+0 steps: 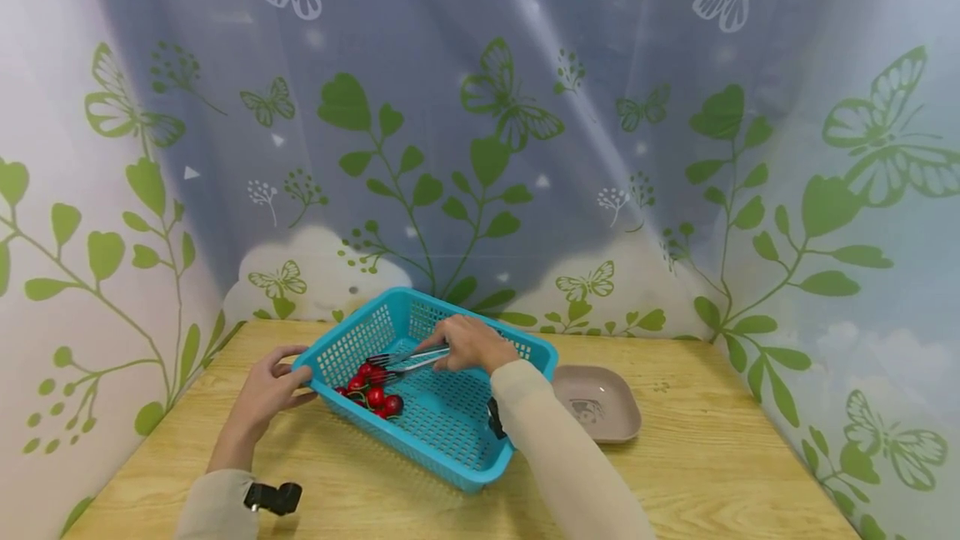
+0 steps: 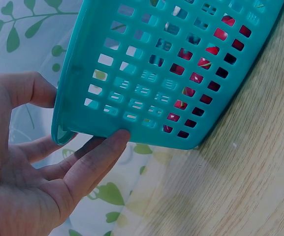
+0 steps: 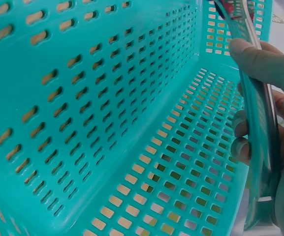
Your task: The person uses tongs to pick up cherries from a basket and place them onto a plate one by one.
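Observation:
A blue-green plastic basket (image 1: pixel 420 452) with perforated walls rests on the table, a pile of red cherries (image 1: pixel 375 397) with green stems at its left end. My left hand (image 1: pixel 272 390) grips the basket's left corner, thumb at the rim and fingers against the outer wall, as the left wrist view shows. Inside the basket, my right hand (image 1: pixel 468 342) holds metal tongs (image 1: pixel 422 363) with fork-like ends. Those ends lie over the top of the pile, overlapping cherries in the head view. In the right wrist view, fingers and thumb wrap the tongs' long arms (image 3: pixel 260 123).
A beige square dish (image 1: pixel 611 407) with a drawing on its bottom stands right of the basket, partly behind the basket and right sleeve. The wooden table (image 1: pixel 712 440) meets a butterfly-and-leaf printed curtain (image 1: pixel 450 215) at the back and both sides.

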The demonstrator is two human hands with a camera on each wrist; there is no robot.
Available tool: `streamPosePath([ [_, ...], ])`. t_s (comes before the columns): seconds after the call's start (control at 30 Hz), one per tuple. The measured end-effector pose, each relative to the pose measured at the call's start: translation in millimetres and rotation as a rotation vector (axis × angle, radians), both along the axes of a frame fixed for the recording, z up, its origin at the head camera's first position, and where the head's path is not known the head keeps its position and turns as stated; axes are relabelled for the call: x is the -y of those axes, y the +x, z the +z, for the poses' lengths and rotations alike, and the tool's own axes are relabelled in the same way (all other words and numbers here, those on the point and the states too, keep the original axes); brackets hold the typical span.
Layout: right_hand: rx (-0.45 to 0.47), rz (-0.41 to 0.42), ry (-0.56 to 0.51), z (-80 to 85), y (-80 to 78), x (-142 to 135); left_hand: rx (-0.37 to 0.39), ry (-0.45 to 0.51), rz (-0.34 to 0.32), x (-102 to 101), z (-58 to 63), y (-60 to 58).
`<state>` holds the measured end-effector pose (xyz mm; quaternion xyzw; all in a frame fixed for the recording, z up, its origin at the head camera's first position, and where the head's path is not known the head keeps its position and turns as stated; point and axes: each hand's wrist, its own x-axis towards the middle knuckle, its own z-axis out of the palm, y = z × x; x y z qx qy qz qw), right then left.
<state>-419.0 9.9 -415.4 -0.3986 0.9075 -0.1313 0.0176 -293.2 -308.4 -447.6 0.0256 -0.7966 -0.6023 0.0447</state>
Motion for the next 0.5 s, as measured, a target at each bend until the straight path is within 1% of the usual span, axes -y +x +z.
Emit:
streamPosePath([
  [0.3,-0.031,-0.021,-0.047,4.7,-0.7,-8.5,0.005,-0.001,-0.005,-0.6,-2.7,0.1],
  [0.5,-0.020,-0.038,-0.094,21.8,3.3,-15.4,0.006,-0.005,-0.003,1.1,-2.0,-0.4],
])
